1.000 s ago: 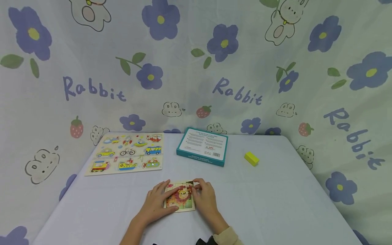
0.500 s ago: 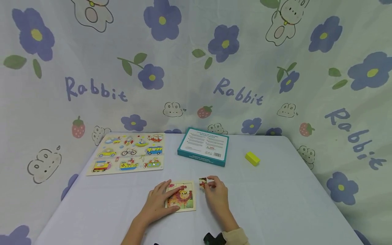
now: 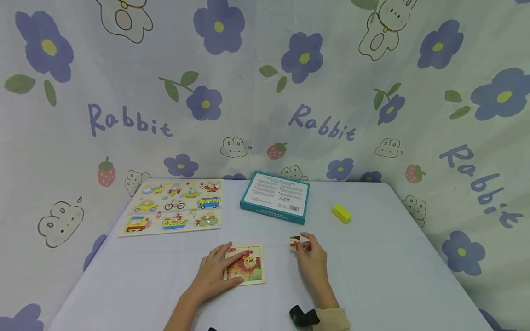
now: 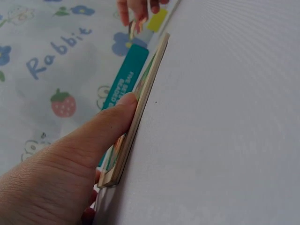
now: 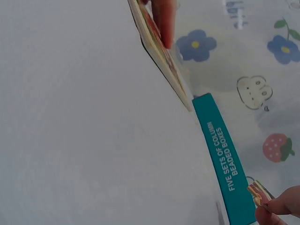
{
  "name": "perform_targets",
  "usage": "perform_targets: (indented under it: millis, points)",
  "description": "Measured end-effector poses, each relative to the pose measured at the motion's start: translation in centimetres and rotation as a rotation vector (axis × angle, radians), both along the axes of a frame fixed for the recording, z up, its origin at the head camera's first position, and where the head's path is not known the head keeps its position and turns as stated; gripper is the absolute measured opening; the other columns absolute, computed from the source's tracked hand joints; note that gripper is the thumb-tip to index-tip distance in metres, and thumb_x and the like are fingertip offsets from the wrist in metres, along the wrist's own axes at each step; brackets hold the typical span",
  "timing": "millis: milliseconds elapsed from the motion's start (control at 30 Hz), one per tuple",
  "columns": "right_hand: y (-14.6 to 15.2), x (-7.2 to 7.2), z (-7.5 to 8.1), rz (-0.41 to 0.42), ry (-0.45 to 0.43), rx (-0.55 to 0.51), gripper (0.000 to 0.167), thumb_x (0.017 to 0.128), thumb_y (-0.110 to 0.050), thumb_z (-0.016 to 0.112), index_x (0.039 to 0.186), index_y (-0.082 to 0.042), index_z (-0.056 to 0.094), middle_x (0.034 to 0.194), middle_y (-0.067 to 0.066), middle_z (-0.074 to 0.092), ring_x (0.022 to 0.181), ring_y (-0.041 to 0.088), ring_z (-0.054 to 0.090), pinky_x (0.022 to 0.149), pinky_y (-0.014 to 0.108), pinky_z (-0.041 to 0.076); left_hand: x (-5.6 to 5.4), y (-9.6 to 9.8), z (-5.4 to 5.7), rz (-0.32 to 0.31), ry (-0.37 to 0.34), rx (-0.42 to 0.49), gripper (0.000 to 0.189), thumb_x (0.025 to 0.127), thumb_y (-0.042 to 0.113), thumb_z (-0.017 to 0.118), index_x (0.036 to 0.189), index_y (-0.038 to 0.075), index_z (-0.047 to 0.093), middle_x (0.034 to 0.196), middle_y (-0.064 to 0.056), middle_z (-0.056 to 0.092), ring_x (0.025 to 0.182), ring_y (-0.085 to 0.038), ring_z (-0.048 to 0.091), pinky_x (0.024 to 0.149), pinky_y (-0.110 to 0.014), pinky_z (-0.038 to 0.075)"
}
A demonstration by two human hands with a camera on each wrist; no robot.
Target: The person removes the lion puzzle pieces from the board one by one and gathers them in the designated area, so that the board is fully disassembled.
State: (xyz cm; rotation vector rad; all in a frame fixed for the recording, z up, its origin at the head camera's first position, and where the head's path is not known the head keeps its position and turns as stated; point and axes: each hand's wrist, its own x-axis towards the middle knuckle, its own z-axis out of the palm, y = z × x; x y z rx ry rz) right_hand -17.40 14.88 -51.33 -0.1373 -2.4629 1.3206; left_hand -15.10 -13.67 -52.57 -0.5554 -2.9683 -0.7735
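Observation:
A small wooden jigsaw puzzle [image 3: 257,275] with a lion picture lies in its frame on the table, with a gap at its upper right. My left hand [image 3: 214,272] rests over its left side, index finger stretched across the picture. In the left wrist view the left thumb [image 4: 105,124] presses on the near edge of the puzzle. To the right of the puzzle, my right hand [image 3: 311,258] pinches a jigsaw piece [image 3: 294,242] between thumb and fingers. The right wrist view catches the piece [image 5: 258,191] at its lower right corner.
A peg puzzle board [image 3: 171,207] with vehicle pictures lies at the back left. Behind the lion puzzle sits a teal box [image 3: 274,196]. A yellow block [image 3: 341,214] stands at the back right of the white-covered table [image 3: 393,276]. A patterned curtain [image 3: 248,92] hangs behind.
My right hand has lifted the jigsaw piece out of the lion puzzle's upper right corner and carried it to the right. The left hand has stayed in place on the puzzle.

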Motion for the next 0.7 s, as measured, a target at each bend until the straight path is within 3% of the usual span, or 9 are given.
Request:
perform_targets:
  millis: [400,700]
  points:
    - [2.5,0.1,-0.1,-0.038,-0.024,0.105,0.03,0.081,-0.001,0.06,0.11,-0.011,0.063,0.075,0.004,0.061,0.065,0.016,0.051,0.06,0.03,0.044,0.0,0.0,-0.1,0.001,0.004,0.02,0.068,0.07,0.066,0.062,0.128,0.031,0.055,0.144,-0.006,0.034,0.13,-0.032,0.028,0.095,-0.056,0.028]
    - [3.3,0.5,-0.1,-0.074,0.003,0.26,0.025,0.079,0.0,0.058,0.102,-0.004,0.066,0.057,0.0,0.05,0.052,0.014,0.039,0.05,0.029,0.034,-0.1,-0.1,-0.1,-0.003,0.006,0.022,0.068,0.071,0.065,0.062,0.13,0.034,0.052,0.144,-0.006,0.034,0.13,-0.031,0.027,0.094,-0.054,0.029]
